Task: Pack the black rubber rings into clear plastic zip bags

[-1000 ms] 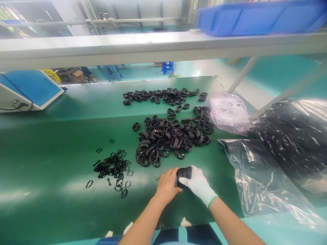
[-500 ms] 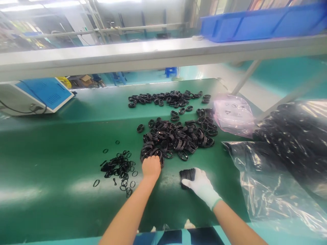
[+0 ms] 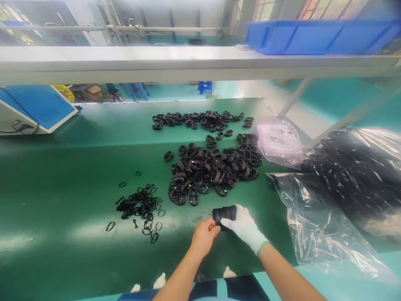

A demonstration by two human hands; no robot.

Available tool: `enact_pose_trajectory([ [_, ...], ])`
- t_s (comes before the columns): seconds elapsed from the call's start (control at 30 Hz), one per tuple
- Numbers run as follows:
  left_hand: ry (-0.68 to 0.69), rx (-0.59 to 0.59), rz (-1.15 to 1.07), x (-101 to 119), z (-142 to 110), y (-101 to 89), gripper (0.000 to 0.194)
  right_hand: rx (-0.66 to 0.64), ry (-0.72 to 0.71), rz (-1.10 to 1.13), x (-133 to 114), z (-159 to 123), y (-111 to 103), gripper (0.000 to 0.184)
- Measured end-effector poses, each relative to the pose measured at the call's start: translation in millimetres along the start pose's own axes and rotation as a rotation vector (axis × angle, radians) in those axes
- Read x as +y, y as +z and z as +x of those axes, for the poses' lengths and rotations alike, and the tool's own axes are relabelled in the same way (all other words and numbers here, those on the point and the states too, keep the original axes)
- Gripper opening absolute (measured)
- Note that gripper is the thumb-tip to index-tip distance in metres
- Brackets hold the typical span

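My right hand point(image 3: 244, 227), in a white glove, is closed around a row of black coiled cables point(image 3: 224, 213) pressed side by side on the green mat. Bare, my left hand point(image 3: 204, 236) is at the left end of that row, its fingers closed on the end coil, which they partly hide. Beyond both hands lies a big heap of black coiled cables point(image 3: 209, 165), some showing metal plugs. To the left of my left hand is a loose pile of small black bands point(image 3: 140, 205), with a few rings scattered around it.
A second line of coiled cables point(image 3: 200, 119) lies farther back. On the right are a pink plastic bag point(image 3: 278, 140) and a large clear bag point(image 3: 360, 179) with black contents. A blue-topped machine point(image 3: 40, 106) stands at left. A shelf point(image 3: 156, 62) holding a blue bin point(image 3: 313, 37) crosses above.
My left hand has come back from the heap, toward me and right, to the end of the row. The row in my right hand looks longer. The view has shifted slightly.
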State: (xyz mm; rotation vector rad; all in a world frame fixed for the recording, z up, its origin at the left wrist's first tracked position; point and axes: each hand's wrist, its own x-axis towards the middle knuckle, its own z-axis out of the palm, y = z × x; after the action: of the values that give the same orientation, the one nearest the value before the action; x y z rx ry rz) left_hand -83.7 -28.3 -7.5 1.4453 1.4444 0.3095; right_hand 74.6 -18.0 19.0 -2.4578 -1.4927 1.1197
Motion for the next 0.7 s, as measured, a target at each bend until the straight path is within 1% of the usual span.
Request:
enact_pose_trajectory([
  [0.13, 0.015, -0.069, 0.074, 5.5, -1.9, -8.2, 0.018, 0.107, 0.029, -0.046, -11.2, -6.0, 1.2, 0.103],
  [0.2, 0.013, -0.071, 0.163, 7.6, -3.3, -13.2, 0.016, 0.136, 0.025, -0.05, -16.4, -7.9, 1.7, 0.107],
  [0.23, 0.005, -0.036, 0.218, 8.1, -2.8, -15.9, 0.025, 0.136, 0.031, -0.045, -18.4, -7.7, 2.1, 0.108],
  [0.3, 0.05, 0.053, 0.32, 8.8, 0.7, -20.6, 0.059, 0.134, 0.039, -0.028, -21.0, -6.2, 2.7, 0.109],
  [0.33, 0.096, 0.071, 0.361, 9.2, 3.1, -22.1, 0.072, 0.14, 0.038, -0.023, -21.9, -5.8, 2.7, 0.109],
  [0.37, 0.147, 0.065, 0.389, 9.5, 5.3, -22.9, 0.078, 0.146, 0.038, -0.021, -22.4, -6.2, 2.5, 0.108],
  [0.43, 0.217, 0.024, 0.41, 9.4, 8.2, -22.0, 0.078, 0.145, 0.04, -0.029, -21.7, -8.4, 0.5, 0.105],
  [0.5, 0.22, 0.025, 0.395, 7.9, 8.0, -18.6, 0.075, 0.093, 0.028, -0.027, -17.5, -9.7, -4.6, 0.099],
  [0.53, 0.212, 0.043, 0.384, 6.9, 6.6, -16.2, 0.076, 0.046, 0.01, -0.018, -13.9, -9.0, -8.4, 0.092],
  [0.63, 0.173, 0.105, 0.361, 6.0, -2.2, -7.3, 0.08, -0.089, -0.089, 0.016, -0.3, -2.3, -22.8, 0.058],
  [0.7, 0.142, 0.136, 0.348, 7.9, -9.5, -1.2, 0.082, -0.131, -0.147, 0.021, 7.0, 1.5, -31.2, 0.048],
])
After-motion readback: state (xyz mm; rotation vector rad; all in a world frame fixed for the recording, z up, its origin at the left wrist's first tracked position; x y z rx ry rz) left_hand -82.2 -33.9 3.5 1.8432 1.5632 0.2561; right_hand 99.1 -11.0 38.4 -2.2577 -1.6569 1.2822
